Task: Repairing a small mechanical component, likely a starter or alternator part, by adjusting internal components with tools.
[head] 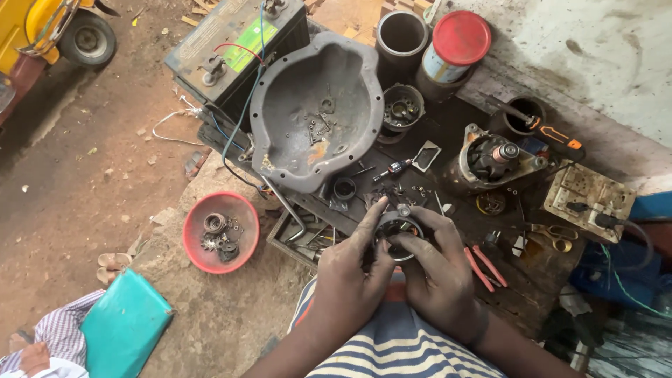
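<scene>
Striped shirt [392, 343] fills the bottom edge; just above it both hands meet over a small round metal part [396, 228]. Left hand [348, 280] wraps the part's left side, thumb on its near rim, forefinger reaching up over the top. Right hand [441, 273] cups the right side, fingers curled tight on the rim. So: both hands closed on the part, held clear of the bench [455, 133] over the lap, not resting on anything.

Around the grip:
- just beyond it, loose screws and small bits scattered on the bench
- to its right, red-handled pliers [483, 266], near but apart
- to its left and lower, red bowl [220, 232] holding gear-like pieces
- beyond it, big grey cover [315, 112] lying dished side up, screws inside
- further right, a motor housing [493, 159] and a switch box [588, 199]

Risks, judged:
- Part is held by fingertips only. Hands look greasy, so a slip would likely drop it into the lap or onto the dirt floor.
- Any small piece springing loose could vanish among the clutter just beyond the grip.
- Forefinger lies across the top opening; a pinch seems possible if the pieces snap together.
- What sits inside the part is too small to tell.
</scene>
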